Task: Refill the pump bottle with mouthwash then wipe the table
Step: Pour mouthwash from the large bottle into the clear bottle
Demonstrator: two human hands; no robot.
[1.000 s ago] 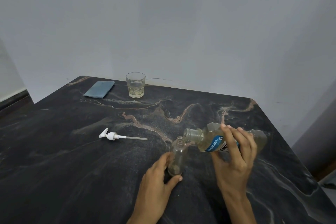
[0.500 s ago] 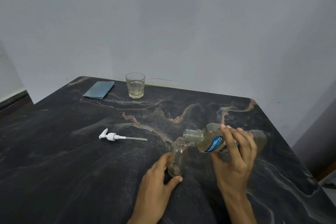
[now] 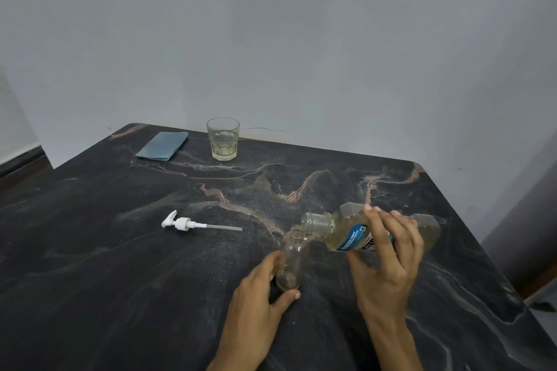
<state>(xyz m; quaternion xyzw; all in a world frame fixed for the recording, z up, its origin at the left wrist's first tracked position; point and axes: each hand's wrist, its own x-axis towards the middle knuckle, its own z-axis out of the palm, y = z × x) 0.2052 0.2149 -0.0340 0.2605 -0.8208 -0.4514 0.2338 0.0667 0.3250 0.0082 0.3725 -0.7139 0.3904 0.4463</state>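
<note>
A small clear pump bottle (image 3: 294, 259) stands upright and uncapped on the dark marble table (image 3: 120, 265). My left hand (image 3: 259, 304) grips its base, thumb in front. My right hand (image 3: 388, 256) holds the mouthwash bottle (image 3: 346, 229), tipped nearly flat, with its open mouth just above the small bottle's neck. Pale yellow liquid lies in the tilted bottle. The white pump head (image 3: 187, 223) with its dip tube lies on the table to the left. A folded blue cloth (image 3: 162, 145) rests at the far left.
A glass tumbler (image 3: 223, 138) with a little pale liquid stands near the table's far edge, beside the cloth. The wall runs right behind the table. The table's right edge drops off beyond my right hand.
Nearly nothing differs: the mouthwash bottle stays tipped over the small bottle's neck, and both hands keep their hold.
</note>
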